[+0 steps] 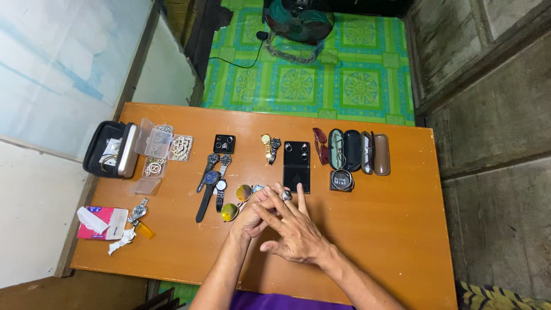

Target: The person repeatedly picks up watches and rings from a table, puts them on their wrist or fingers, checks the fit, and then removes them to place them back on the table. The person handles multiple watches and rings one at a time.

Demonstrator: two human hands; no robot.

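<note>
On the orange counter (373,229), four wristwatches (213,178) lie in a cluster left of centre, two more (270,147) at upper centre, and one (138,211) at lower left beside a pink tissue pack (100,223). A black zip case (106,149) at far left stands open; clear plastic boxes (163,146) beside it hold pale beaded jewellery. Two open glasses cases (350,150) sit at upper right. The right hand (295,232) lies fingers spread over the left hand (252,215), pinching a silver ring (286,195) just below centre.
</note>
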